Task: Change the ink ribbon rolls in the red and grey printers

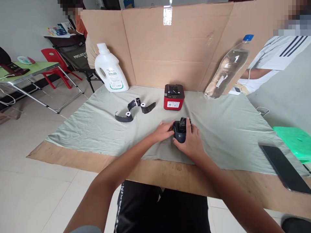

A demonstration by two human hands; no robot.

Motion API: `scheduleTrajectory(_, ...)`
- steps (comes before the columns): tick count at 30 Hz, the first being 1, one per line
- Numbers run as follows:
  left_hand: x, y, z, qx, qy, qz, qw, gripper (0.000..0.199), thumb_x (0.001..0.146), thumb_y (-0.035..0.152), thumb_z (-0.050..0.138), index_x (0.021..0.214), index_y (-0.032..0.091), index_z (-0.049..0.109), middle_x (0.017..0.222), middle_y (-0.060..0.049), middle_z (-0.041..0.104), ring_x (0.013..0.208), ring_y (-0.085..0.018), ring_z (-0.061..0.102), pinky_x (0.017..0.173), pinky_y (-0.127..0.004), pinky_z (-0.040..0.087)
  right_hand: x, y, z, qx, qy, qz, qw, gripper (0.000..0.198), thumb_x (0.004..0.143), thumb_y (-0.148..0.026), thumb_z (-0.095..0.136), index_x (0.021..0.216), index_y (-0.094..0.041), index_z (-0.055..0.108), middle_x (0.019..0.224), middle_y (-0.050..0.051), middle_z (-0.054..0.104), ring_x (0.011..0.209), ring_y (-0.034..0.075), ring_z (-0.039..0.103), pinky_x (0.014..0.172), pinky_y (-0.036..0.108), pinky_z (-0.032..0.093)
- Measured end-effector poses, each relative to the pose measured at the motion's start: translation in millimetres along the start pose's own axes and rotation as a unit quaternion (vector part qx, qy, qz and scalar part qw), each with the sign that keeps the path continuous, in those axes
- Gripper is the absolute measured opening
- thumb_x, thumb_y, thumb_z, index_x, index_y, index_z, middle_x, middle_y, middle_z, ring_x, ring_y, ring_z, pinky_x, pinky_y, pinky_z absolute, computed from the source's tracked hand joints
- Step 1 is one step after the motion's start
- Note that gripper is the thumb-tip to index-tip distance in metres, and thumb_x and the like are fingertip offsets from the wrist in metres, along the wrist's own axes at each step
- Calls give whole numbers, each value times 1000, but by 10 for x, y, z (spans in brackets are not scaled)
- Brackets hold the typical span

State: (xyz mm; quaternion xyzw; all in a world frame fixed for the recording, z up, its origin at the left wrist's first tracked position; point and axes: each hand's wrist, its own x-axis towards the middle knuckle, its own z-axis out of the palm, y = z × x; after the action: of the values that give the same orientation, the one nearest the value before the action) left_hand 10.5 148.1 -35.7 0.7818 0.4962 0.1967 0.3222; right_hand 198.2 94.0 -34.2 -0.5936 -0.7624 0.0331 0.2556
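Note:
A small black receipt printer (pixel 179 136) sits on the cloth near the table's front edge, with dark, shiny material (pixel 182 124) sticking up from its top. My right hand (pixel 191 140) wraps around its right side, fingers over the top and thumb at the front. Against the left side rest the fingertips of my left hand (pixel 164 131), steadying it. Behind stands a red and black receipt printer (pixel 173 97). To the left lie several partly unrolled black paper rolls (pixel 128 116) with white cores.
A cardboard screen (pixel 179 45) stands along the back. A white detergent bottle (pixel 111 69) and a clear water bottle (pixel 228 69) lean there. A phone (pixel 286 168) lies at the right edge. People are behind the screen. A green stool (pixel 295 139) stands right.

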Motion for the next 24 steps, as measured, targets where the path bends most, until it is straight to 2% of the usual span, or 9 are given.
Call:
scheduleTrajectory(2, 1, 6, -50, -36, -23, -13, 999, 66, 92, 24, 48, 157, 22, 44, 118, -6, 74, 117, -28, 64, 114, -46, 35, 8, 45, 24, 7, -1, -14, 1000, 114, 78, -52, 76, 167, -11, 17, 149, 28, 45, 131, 44, 50, 108, 61, 47)
scheduleTrajectory(6, 20, -6, -128, -112, -57, -12, 992, 59, 96, 30, 45, 155, 28, 48, 130, -3, 72, 133, -28, 57, 122, -48, 27, 0, 118, 62, 35, -1, -22, 999, 120, 80, -52, 74, 170, -15, 3, 152, 26, 43, 135, 44, 48, 106, 62, 49)
scheduleTrajectory(10, 59, -37, -138, -125, -67, -23, 990, 59, 94, 26, 47, 153, 26, 50, 126, -3, 74, 130, -29, 60, 125, -52, 22, -6, 118, 88, 44, 6, -30, 999, 125, 80, -53, 73, 169, -15, -5, 152, 26, 43, 134, 44, 48, 107, 65, 48)
scheduleTrajectory(15, 58, -23, -124, -122, -64, -41, 990, 60, 91, 22, 49, 151, 27, 53, 121, -1, 76, 128, -27, 62, 125, -51, 24, 15, 86, 90, 41, 6, -12, 999, 127, 80, -54, 73, 169, -12, -6, 149, 26, 45, 132, 44, 49, 107, 64, 48)
scheduleTrajectory(18, 25, 13, -132, -106, -58, -47, 992, 61, 92, 23, 45, 152, 30, 52, 119, -1, 76, 126, -27, 62, 124, -51, 27, 32, 81, 81, 47, -6, 4, 999, 125, 81, -55, 71, 169, -14, -7, 147, 25, 47, 132, 44, 49, 102, 63, 51)
scheduleTrajectory(24, 45, 24, -95, -70, -46, -59, 995, 63, 91, 22, 45, 153, 27, 51, 117, -2, 75, 122, -26, 64, 126, -49, 27, 47, 68, 54, 49, -10, 28, 998, 121, 83, -56, 67, 169, -12, -7, 143, 24, 51, 132, 42, 50, 99, 59, 54)
